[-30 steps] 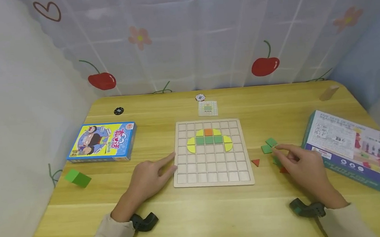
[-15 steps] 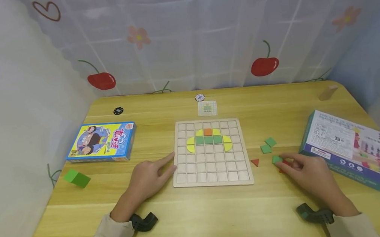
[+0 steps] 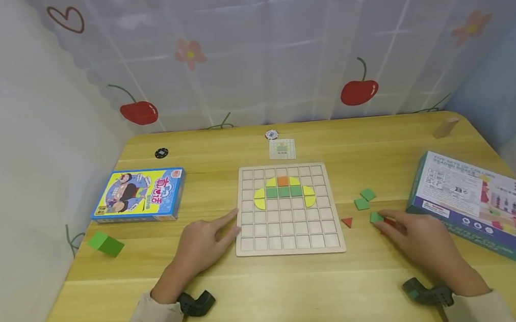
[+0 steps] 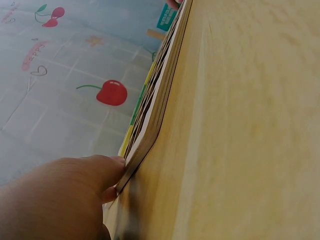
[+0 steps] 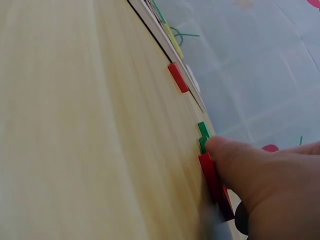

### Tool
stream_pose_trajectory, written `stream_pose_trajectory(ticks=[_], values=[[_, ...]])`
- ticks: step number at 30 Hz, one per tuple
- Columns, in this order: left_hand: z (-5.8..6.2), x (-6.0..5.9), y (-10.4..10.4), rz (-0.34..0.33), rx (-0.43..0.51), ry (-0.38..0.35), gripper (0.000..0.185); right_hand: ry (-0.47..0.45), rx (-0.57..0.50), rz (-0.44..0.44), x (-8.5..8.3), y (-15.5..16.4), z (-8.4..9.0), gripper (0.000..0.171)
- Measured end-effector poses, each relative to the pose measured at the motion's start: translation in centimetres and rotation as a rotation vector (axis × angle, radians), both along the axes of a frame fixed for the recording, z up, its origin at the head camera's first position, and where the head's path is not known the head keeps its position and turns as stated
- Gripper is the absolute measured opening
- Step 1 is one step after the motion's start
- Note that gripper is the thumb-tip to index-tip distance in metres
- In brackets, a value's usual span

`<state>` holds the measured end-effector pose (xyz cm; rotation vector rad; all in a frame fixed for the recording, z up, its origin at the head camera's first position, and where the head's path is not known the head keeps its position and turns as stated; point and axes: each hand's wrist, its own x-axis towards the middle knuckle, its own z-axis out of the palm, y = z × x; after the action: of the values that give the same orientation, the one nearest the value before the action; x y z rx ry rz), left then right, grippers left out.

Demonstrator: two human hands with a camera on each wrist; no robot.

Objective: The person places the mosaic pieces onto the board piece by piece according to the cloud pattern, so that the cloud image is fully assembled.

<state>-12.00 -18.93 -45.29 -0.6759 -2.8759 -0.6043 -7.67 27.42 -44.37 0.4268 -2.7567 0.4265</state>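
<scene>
Two hands working: our left hand [image 3: 201,248] is bracing the grid board [image 3: 286,208] with straight fingers, while our right hand [image 3: 424,246] is pinching a green tile [image 3: 375,216] on the counter [image 3: 269,293]; lifting cleanly keeps neighbouring red pieces [image 5: 215,182] undisturbed.

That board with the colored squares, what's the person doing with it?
A person sits at a wooden table with a grid board that has yellow, green and orange tiles laid near its top. The left hand rests against the board's left edge. The right hand touches a green tile and red pieces lying on the table to the right of the board. Two more green tiles and a red triangle lie loose nearby.
</scene>
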Motion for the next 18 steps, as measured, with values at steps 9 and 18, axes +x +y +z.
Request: stream_pose_trajectory(ticks=[9, 18], values=[[0.0, 0.1, 0.1, -0.001, 0.013, 0.002, 0.046, 0.07, 0.021, 0.061, -0.3, -0.4, -0.2, 0.03], [0.1, 0.1, 0.1, 0.007, 0.005, -0.01, 0.045, 0.045, 0.013, 0.14, -1.5, -4.1, 0.1, 0.029]])
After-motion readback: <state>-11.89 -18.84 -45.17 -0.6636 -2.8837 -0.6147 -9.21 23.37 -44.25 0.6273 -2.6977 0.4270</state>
